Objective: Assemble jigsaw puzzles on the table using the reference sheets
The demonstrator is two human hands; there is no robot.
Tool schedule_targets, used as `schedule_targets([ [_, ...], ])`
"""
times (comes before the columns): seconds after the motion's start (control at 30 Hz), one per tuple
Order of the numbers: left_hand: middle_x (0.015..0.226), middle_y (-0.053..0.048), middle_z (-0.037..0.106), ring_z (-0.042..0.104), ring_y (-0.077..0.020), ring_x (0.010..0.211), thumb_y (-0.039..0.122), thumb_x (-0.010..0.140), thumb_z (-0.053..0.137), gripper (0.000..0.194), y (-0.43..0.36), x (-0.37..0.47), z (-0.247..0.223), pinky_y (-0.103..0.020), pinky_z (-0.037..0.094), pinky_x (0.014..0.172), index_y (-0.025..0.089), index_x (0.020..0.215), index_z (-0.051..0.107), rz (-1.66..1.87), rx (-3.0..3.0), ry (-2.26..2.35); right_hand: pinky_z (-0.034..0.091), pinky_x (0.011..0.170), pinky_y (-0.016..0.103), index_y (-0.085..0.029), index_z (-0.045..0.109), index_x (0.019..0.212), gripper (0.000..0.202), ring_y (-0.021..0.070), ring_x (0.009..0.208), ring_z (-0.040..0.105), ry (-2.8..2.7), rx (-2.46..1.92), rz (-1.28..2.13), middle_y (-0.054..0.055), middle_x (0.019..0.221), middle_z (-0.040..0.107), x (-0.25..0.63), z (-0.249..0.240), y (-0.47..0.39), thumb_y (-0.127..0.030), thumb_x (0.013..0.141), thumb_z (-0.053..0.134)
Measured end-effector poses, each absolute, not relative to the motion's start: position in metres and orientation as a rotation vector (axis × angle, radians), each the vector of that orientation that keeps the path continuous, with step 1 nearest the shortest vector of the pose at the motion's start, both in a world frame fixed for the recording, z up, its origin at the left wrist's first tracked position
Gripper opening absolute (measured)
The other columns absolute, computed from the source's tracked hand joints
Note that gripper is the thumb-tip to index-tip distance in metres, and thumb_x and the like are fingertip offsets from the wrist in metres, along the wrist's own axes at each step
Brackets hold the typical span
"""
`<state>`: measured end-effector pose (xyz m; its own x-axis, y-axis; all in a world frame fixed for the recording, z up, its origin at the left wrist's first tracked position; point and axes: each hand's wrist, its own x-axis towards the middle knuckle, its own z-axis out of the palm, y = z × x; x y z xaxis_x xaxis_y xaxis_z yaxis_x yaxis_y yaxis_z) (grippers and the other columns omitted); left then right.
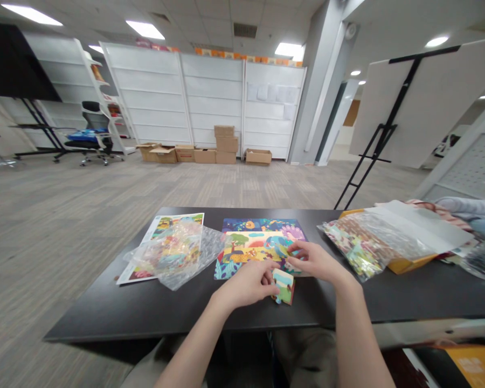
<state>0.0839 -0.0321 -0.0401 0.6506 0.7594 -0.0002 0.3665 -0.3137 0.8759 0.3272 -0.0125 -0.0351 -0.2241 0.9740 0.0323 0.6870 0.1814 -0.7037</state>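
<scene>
The left hand [262, 281] pinches a small stack of colourful puzzle pieces [283, 286] at its left edge, above the black table [105, 315]. Right of that grip, the right hand [307, 258] has its fingertips at the brightly illustrated animal puzzle [246, 249], just beyond the stack; whether its grip pinches a piece, one cannot tell.

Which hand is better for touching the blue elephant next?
Probably the right hand: its fingertips are already beside the blue elephant, while the left hand is at the puzzle piece nearer the body.
</scene>
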Motion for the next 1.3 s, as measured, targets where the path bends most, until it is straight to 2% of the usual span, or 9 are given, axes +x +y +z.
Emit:
schedule_targets([
  [0.1,0.086,-0.002,0.072,0.068,-0.0207,0.082,0.023,0.081,0.070,0.044,-0.036,0.084,-0.038,-0.028,0.050,0.075,0.020,0.125,0.066,0.524,2.100,0.956,0.055,0.069,0.033,-0.018,0.068,0.095,0.030,0.0227,0.077,0.071,-1.898,-1.494,0.785,0.008,0.090,0.075,0.337,-0.036,-0.011,-0.044,0.084,0.061],
  [0.2,0.110,-0.007,0.072,0.067,-0.0265,0.102,0.029,0.084,0.071,0.037,-0.039,0.083,-0.033,-0.034,0.051,0.088,0.021,0.119,0.068,0.548,2.280,1.065,0.056,0.070,0.034,-0.019,0.066,0.092,0.028,0.0228,0.076,0.072,-1.790,-1.486,0.649,0.008,0.081,0.074,0.342,-0.032,-0.011,-0.045,0.088,0.057],
  [0.27,0.124,-0.010,0.068,0.065,-0.0292,0.112,0.035,0.083,0.074,0.043,-0.040,0.081,-0.031,-0.038,0.050,0.095,0.021,0.124,0.066,0.532,2.315,1.097,0.055,0.066,0.032,-0.019,0.065,0.094,0.031,0.0216,0.071,0.071,-1.733,-1.465,0.672,0.006,0.076,0.073,0.341,-0.024,-0.015,-0.048,0.089,0.057],
  [0.4,0.137,-0.013,0.062,0.059,-0.0336,0.126,0.043,0.073,0.085,0.070,-0.039,0.074,-0.031,-0.044,0.048,0.104,0.020,0.134,0.058,0.487,2.333,1.095,0.053,0.059,0.028,-0.018,0.063,0.092,0.037,0.0175,0.062,0.068,-1.801,-1.384,1.142,0.004,0.070,0.070,0.329,-0.008,-0.029,-0.054,0.085,0.063],
  [0.5,0.144,-0.015,0.057,0.052,-0.0350,0.134,0.043,0.068,0.088,0.082,-0.039,0.071,-0.033,-0.046,0.044,0.110,0.021,0.139,0.054,0.469,2.358,1.083,0.052,0.055,0.026,-0.017,0.063,0.085,0.035,0.0163,0.057,0.065,-1.881,-1.459,1.439,0.002,0.065,0.068,0.320,-0.008,-0.035,-0.051,0.078,0.071],
  [0.7,0.147,-0.011,0.055,0.047,-0.0331,0.138,0.037,0.071,0.088,0.085,-0.036,0.072,-0.034,-0.049,0.037,0.115,0.027,0.145,0.048,0.501,2.389,0.924,0.048,0.051,0.026,-0.018,0.067,0.080,0.027,0.0139,0.052,0.059,-1.917,-1.640,1.270,0.001,0.069,0.068,0.313,-0.020,-0.028,-0.037,0.067,0.079],
  [0.93,0.141,-0.010,0.060,0.046,-0.0336,0.136,0.037,0.071,0.089,0.083,-0.031,0.074,-0.038,-0.049,0.038,0.113,0.029,0.144,0.051,0.512,2.342,0.857,0.044,0.064,0.026,-0.023,0.078,0.099,0.035,0.0176,0.071,0.061,-2.240,-1.670,0.875,0.001,0.085,0.072,0.300,-0.017,-0.030,-0.028,0.064,0.081],
  [1.1,0.137,-0.010,0.062,0.049,-0.0342,0.132,0.038,0.071,0.090,0.082,-0.032,0.075,-0.036,-0.049,0.039,0.111,0.028,0.143,0.052,0.477,2.338,0.871,0.043,0.068,0.028,-0.020,0.074,0.092,0.027,0.0212,0.080,0.062,-2.359,-1.641,0.782,0.004,0.089,0.072,0.290,-0.017,-0.036,-0.023,0.065,0.077],
  [1.3,0.134,-0.011,0.062,0.052,-0.0345,0.128,0.039,0.069,0.091,0.082,-0.030,0.076,-0.039,-0.049,0.040,0.110,0.026,0.141,0.054,0.509,2.357,0.845,0.046,0.071,0.029,-0.017,0.067,0.099,0.038,0.0204,0.080,0.059,-2.381,-1.682,0.782,0.006,0.095,0.067,0.290,-0.014,-0.038,-0.026,0.064,0.078],
])
